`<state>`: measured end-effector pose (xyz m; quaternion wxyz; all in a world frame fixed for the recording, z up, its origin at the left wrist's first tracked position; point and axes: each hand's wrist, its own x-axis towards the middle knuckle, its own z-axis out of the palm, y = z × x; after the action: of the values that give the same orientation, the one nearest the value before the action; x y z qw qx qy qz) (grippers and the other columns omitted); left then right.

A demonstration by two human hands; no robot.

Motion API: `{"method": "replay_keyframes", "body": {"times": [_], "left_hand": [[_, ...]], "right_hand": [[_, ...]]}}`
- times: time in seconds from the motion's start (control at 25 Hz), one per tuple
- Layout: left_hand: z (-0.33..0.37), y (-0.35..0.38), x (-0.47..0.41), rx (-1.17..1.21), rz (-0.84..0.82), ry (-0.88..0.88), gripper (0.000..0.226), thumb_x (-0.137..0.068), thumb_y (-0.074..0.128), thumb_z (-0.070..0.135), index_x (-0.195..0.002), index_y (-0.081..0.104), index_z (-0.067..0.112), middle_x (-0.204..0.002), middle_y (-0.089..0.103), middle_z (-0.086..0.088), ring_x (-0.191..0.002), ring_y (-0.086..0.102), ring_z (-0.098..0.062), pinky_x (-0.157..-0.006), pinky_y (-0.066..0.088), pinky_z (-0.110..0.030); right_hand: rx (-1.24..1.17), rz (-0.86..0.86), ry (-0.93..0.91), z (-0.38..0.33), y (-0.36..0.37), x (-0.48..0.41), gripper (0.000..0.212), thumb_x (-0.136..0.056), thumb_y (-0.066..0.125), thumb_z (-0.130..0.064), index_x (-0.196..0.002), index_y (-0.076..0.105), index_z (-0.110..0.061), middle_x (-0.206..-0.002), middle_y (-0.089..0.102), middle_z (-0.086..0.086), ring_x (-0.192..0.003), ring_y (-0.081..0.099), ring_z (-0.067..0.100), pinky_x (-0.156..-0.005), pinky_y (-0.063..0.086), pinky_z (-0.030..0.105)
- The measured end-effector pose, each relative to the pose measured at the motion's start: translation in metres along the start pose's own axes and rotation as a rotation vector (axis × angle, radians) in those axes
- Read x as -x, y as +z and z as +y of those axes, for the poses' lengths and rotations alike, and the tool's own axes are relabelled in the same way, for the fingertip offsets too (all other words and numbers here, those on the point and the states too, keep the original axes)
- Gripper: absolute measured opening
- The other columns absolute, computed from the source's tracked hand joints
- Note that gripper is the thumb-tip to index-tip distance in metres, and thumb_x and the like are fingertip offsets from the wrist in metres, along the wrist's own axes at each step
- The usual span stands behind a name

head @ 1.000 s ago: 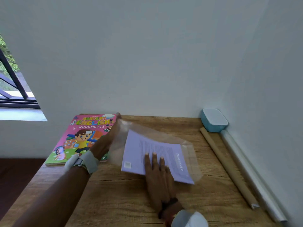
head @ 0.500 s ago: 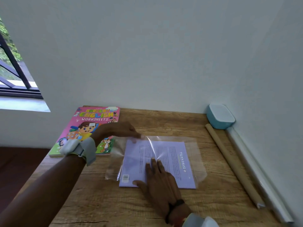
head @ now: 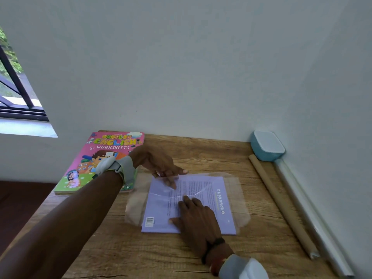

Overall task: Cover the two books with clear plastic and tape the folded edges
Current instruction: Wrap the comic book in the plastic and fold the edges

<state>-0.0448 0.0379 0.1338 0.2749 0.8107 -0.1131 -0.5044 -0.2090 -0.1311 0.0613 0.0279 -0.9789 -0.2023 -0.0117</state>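
Note:
A lilac book (head: 219, 206) lies flat on the wooden table (head: 165, 256), back cover up, on a sheet of clear plastic (head: 240, 198) that sticks out past its left, right and far edges. My right hand (head: 196, 215) rests flat on the book's middle with straight fingers. My left hand (head: 161, 168) reaches over the book's far left corner, fingertips pressing a fold of plastic down onto the cover. A pink worksheets book (head: 100, 162) lies at the table's far left, partly under my left wrist.
A brown paper roll (head: 281, 204) and a white roll (head: 310, 214) lie along the right wall. A small blue box with a pale lid (head: 266, 146) sits in the far right corner. Walls close the table's far and right sides; a window is at left.
The book and plastic, tilted up a second ago, now lie flat. My left hand moved from the sheet's far left edge onto the book's far corner. My right hand stayed on the cover.

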Motion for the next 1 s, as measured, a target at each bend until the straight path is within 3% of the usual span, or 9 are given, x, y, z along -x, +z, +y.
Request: {"method": "replay_keyframes", "body": {"times": [0.08,0.16,0.28,0.36,0.44,0.56,0.76,0.88,1.0], "left_hand": [[-0.002,-0.004,0.001,0.044,0.113,0.077,0.044,-0.076,0.077,0.043,-0.105,0.073,0.01,-0.09,0.066,-0.002,-0.076,0.056,-0.011,-0.068,0.044,-0.022],[-0.006,-0.012,-0.001,-0.103,0.269,0.128,0.029,-0.07,0.086,0.032,-0.094,0.076,0.018,-0.087,0.066,-0.007,-0.073,0.055,-0.015,-0.061,0.044,-0.025],[-0.012,-0.018,-0.015,-0.44,0.567,0.118,0.023,-0.063,0.089,0.034,-0.075,0.072,0.025,-0.076,0.068,0.0,-0.07,0.057,-0.013,-0.066,0.043,-0.024],[-0.015,-0.018,-0.023,-0.508,0.645,0.092,0.023,-0.063,0.088,0.034,-0.078,0.073,0.024,-0.077,0.068,0.006,-0.075,0.06,-0.012,-0.07,0.046,-0.024],[-0.021,-0.017,-0.028,-0.413,0.577,0.07,0.025,-0.065,0.088,0.034,-0.079,0.073,0.021,-0.08,0.072,0.003,-0.076,0.066,-0.014,-0.066,0.051,-0.024],[-0.025,-0.014,-0.025,-0.312,0.512,0.094,0.033,-0.063,0.09,0.041,-0.081,0.074,0.019,-0.081,0.073,0.001,-0.068,0.063,-0.011,-0.057,0.048,-0.021],[-0.023,-0.009,-0.031,-0.51,0.646,0.148,0.024,-0.066,0.088,0.031,-0.071,0.065,0.024,-0.079,0.069,0.006,-0.077,0.06,-0.01,-0.075,0.046,-0.025],[-0.024,-0.007,-0.037,-0.492,0.723,0.195,0.026,-0.068,0.085,0.021,-0.063,0.059,0.026,-0.068,0.064,0.013,-0.073,0.062,-0.009,-0.074,0.045,-0.022],[-0.024,-0.007,-0.039,-0.466,0.749,0.196,0.022,-0.072,0.08,0.019,-0.066,0.06,0.025,-0.073,0.069,0.006,-0.074,0.065,-0.012,-0.071,0.045,-0.024]], "right_hand": [[-0.076,-0.035,0.008,0.0,-0.003,0.001,0.058,-0.089,0.032,-0.053,-0.12,0.058,-0.012,-0.136,0.054,0.01,-0.118,0.055,0.031,-0.078,0.052,0.044],[-0.063,0.113,-0.03,0.002,-0.008,-0.001,0.053,-0.088,0.035,-0.052,-0.11,0.063,-0.014,-0.119,0.064,0.007,-0.103,0.063,0.026,-0.069,0.053,0.038],[-0.075,0.315,0.026,0.016,-0.022,-0.02,0.036,-0.079,0.063,-0.043,-0.101,0.068,-0.015,-0.092,0.071,0.003,-0.088,0.068,0.023,-0.062,0.054,0.033],[-0.065,0.395,0.07,0.033,-0.031,-0.041,0.046,-0.078,0.066,-0.037,-0.115,0.063,-0.01,-0.107,0.068,0.01,-0.105,0.063,0.03,-0.077,0.054,0.04],[-0.072,0.179,0.131,0.055,-0.038,-0.062,0.064,-0.084,0.063,-0.042,-0.135,0.044,-0.008,-0.133,0.053,0.014,-0.128,0.043,0.034,-0.099,0.038,0.046],[-0.031,-0.131,0.179,0.087,-0.044,-0.089,0.087,-0.075,0.068,-0.06,-0.14,0.036,-0.012,-0.137,0.05,0.01,-0.131,0.038,0.03,-0.103,0.028,0.045],[-0.211,-0.232,0.16,0.105,-0.046,-0.105,0.059,-0.063,0.081,-0.056,-0.106,0.065,-0.019,-0.115,0.065,0.001,-0.106,0.059,0.023,-0.087,0.046,0.032],[-0.291,-0.21,0.134,0.107,-0.044,-0.108,0.041,-0.062,0.085,-0.048,-0.071,0.052,-0.025,-0.09,0.061,-0.001,-0.085,0.057,0.019,-0.064,0.039,0.025],[-0.308,-0.188,0.138,0.111,-0.045,-0.11,0.045,-0.057,0.088,-0.049,-0.064,0.048,-0.028,-0.08,0.06,-0.004,-0.076,0.056,0.016,-0.059,0.038,0.024]]}}
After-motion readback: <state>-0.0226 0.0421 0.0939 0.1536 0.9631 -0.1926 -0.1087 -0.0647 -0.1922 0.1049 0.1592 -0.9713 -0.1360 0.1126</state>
